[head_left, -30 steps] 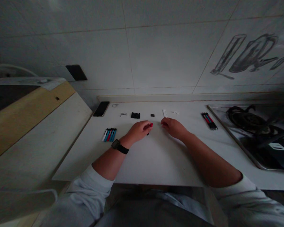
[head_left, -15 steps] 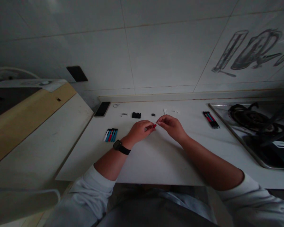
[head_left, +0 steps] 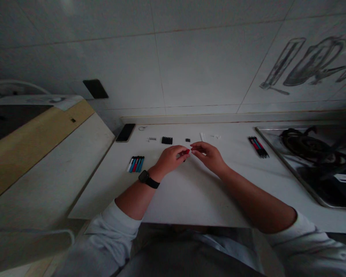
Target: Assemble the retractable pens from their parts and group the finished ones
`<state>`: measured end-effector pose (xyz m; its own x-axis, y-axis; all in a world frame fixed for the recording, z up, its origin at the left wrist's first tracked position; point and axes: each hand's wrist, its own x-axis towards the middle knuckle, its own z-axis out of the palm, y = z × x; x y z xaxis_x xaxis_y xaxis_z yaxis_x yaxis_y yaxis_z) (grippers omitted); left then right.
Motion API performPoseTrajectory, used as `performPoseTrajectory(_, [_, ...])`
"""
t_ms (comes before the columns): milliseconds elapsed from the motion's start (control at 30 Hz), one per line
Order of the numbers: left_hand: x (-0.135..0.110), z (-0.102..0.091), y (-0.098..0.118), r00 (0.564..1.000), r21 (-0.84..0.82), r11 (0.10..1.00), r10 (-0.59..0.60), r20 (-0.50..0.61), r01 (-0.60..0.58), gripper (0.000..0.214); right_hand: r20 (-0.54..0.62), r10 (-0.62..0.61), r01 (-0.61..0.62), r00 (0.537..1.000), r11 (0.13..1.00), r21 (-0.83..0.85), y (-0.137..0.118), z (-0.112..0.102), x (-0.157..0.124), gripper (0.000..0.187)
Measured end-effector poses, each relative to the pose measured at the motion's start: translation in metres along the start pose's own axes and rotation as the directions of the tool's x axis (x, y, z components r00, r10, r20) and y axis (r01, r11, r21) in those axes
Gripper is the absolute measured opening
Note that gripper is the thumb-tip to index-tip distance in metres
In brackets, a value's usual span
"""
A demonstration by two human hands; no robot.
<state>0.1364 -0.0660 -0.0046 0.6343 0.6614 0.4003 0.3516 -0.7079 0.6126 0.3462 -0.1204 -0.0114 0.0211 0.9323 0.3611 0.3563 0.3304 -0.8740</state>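
Observation:
My left hand (head_left: 170, 157) is curled round a small red pen part (head_left: 187, 152), a black watch on its wrist. My right hand (head_left: 207, 154) meets it from the right, thumb and fingers pinched at the red part's tip; what they pinch is too small to make out. Both hands hover over the white counter (head_left: 187, 192). Behind them lie a row of black pieces (head_left: 167, 140), a small black piece (head_left: 187, 140), white tubes (head_left: 202, 136) and small springs (head_left: 152, 139). A bundle of coloured pen barrels (head_left: 136, 164) lies left of my left hand.
A phone (head_left: 125, 132) lies at the counter's back left corner. Several finished pens (head_left: 257, 147) sit to the right, beside a gas hob (head_left: 311, 154). A tiled wall stands behind. A wooden-edged surface (head_left: 31, 146) adjoins on the left.
My right hand came left from the counter to meet my left hand at the red part. Both hands lifted a little and drew together.

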Motion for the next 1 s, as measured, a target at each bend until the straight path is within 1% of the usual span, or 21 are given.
performPoseTrajectory(100, [0.000, 0.000, 0.001, 0.999, -0.057, 0.998, -0.043, -0.021, 0.042, 0.016, 0.022, 0.008, -0.008, 1.000, 1.000, -0.012, 0.004, 0.000, 0.001, 0.029])
performPoseTrajectory(200, [-0.001, 0.000, 0.001, 0.996, -0.109, 0.992, -0.069, -0.051, 0.063, 0.014, 0.090, 0.004, -0.003, 0.996, 1.000, -0.003, 0.010, 0.002, 0.000, 0.033])
performPoseTrajectory(267, [-0.001, 0.001, 0.002, 0.996, -0.145, 0.987, -0.074, -0.059, 0.065, 0.013, 0.130, 0.000, 0.001, 0.992, 1.000, -0.008, 0.014, 0.004, -0.001, 0.035])
performPoseTrajectory(400, [-0.001, 0.000, 0.002, 0.997, -0.200, 0.978, -0.065, -0.041, 0.055, 0.012, 0.170, -0.012, 0.022, 0.985, 0.998, -0.056, 0.016, 0.003, -0.002, 0.036])
performPoseTrajectory(567, [0.002, -0.004, -0.001, 0.995, -0.140, 0.989, -0.060, -0.082, 0.048, 0.012, 0.196, 0.021, 0.013, 0.980, 0.985, -0.171, 0.009, -0.009, 0.000, 0.034])
performPoseTrajectory(667, [0.003, -0.003, -0.004, 0.995, -0.130, 0.989, -0.074, -0.060, 0.066, 0.012, 0.253, 0.019, 0.036, 0.967, 0.977, -0.209, 0.007, -0.012, 0.001, 0.026])
performPoseTrajectory(767, [0.002, 0.001, -0.004, 0.998, -0.130, 0.990, -0.054, -0.041, 0.048, 0.011, 0.314, 0.017, 0.052, 0.949, 0.976, -0.211, 0.006, -0.010, 0.000, 0.015])
performPoseTrajectory(867, [0.001, 0.003, -0.003, 1.000, -0.086, 0.996, -0.007, 0.001, 0.007, 0.011, 0.351, 0.040, 0.054, 0.935, 0.966, -0.254, 0.004, -0.010, 0.000, 0.015])
performPoseTrajectory(933, [0.001, 0.000, -0.004, 1.000, -0.025, 1.000, 0.014, 0.014, -0.014, 0.011, 0.377, 0.056, 0.077, 0.925, 0.941, -0.329, 0.001, -0.015, 0.001, 0.015])
performPoseTrajectory(1000, [0.002, -0.007, -0.008, 0.999, 0.052, 0.999, -0.004, -0.037, 0.006, 0.016, 0.410, 0.078, 0.129, 0.909, 0.882, -0.454, -0.005, -0.021, 0.002, 0.015])
